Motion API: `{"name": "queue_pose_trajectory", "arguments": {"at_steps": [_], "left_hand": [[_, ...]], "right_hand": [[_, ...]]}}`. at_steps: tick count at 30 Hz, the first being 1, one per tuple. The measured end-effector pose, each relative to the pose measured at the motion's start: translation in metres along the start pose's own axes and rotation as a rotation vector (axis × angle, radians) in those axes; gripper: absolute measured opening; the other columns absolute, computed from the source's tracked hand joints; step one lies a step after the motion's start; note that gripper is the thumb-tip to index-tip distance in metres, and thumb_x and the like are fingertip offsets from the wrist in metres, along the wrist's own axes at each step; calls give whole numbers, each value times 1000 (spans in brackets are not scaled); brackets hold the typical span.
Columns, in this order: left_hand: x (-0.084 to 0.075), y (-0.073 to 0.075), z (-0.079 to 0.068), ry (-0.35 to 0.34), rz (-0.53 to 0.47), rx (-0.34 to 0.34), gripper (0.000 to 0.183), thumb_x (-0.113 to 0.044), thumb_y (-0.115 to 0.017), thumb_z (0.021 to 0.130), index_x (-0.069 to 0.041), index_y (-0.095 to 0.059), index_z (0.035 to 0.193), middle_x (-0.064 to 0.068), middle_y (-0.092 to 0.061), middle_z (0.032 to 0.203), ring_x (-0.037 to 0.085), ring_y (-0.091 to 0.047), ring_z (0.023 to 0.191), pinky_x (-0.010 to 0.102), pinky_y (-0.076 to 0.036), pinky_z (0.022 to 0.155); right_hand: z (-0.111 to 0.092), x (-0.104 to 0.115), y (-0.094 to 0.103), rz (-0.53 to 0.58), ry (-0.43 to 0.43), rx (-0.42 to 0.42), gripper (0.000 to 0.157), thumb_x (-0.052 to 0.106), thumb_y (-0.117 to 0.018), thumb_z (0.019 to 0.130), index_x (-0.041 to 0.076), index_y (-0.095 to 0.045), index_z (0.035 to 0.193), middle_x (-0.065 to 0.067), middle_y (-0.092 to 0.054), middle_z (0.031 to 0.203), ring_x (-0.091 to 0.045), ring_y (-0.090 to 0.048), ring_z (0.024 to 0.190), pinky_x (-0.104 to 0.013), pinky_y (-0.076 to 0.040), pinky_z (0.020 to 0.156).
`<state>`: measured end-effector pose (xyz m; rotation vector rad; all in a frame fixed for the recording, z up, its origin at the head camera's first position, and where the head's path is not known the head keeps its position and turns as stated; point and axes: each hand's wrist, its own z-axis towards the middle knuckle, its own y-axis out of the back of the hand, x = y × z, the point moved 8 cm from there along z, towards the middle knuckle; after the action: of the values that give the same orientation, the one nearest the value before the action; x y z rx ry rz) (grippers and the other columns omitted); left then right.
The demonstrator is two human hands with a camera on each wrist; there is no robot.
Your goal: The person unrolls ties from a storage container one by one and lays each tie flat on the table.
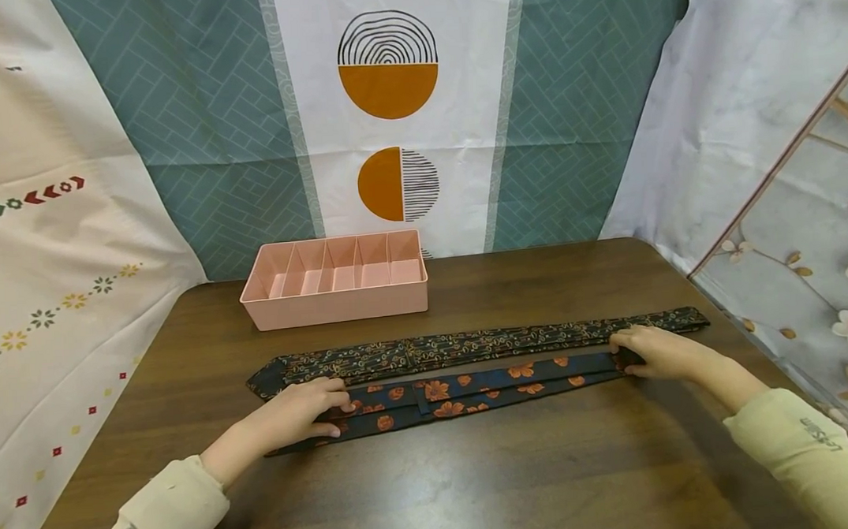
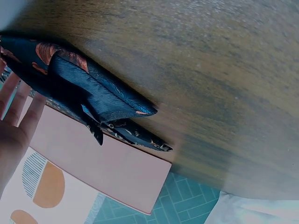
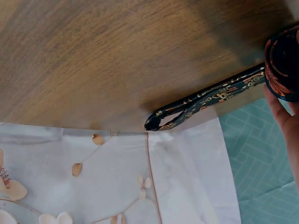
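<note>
A navy necktie (image 1: 472, 389) with orange flowers lies folded lengthwise across the table. My left hand (image 1: 298, 412) grips it near its left end, thumb on the near side and fingers on the far side. In the left wrist view the tie's pointed end (image 2: 103, 91) sticks out past the fingers (image 2: 32, 114). At the other end my right hand (image 1: 658, 353) holds the tie's fold, which shows as a rounded loop (image 3: 282, 65) in the right wrist view. Just behind lies a second folded necktie (image 1: 470, 345), black with a small gold pattern, partly overlapped by both hands.
A pink box (image 1: 340, 304) with several compartments stands behind the ties, left of centre. Patterned cloths hang along the back (image 1: 567, 116) and both sides of the brown table (image 1: 476, 483).
</note>
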<state>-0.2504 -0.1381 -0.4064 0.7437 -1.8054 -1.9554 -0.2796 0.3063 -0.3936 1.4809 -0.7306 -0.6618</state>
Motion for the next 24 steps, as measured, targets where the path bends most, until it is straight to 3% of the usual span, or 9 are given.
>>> {"name": "queue_pose_trajectory", "arguments": {"at_steps": [6, 15, 24], "left_hand": [[0, 1, 0, -2, -3, -3, 23, -30, -76, 76, -22, -65, 96, -9, -56, 93, 3, -50, 79, 23, -48, 62], [-1, 2, -1, -13, 3, -13, 24, -30, -76, 76, -21, -64, 95, -8, -55, 91, 2, -47, 76, 22, -46, 61], [-1, 1, 0, -12, 2, 0, 24, -31, -75, 76, -22, -64, 97, -7, -57, 95, 4, -51, 79, 24, -48, 63]], "right_hand": [[-3, -3, -1, -22, -7, -5, 32, 8, -81, 70, 10, -62, 96, -5, -64, 95, -31, -62, 90, -48, -51, 78], [-5, -15, -4, 57, -33, 47, 30, 2, -77, 73, 15, -53, 86, 5, -58, 86, -8, -52, 73, -30, -44, 59], [-7, -18, -5, 53, -39, 46, 30, 0, -77, 71, 13, -54, 86, 3, -57, 87, -14, -55, 76, -33, -47, 61]]}}
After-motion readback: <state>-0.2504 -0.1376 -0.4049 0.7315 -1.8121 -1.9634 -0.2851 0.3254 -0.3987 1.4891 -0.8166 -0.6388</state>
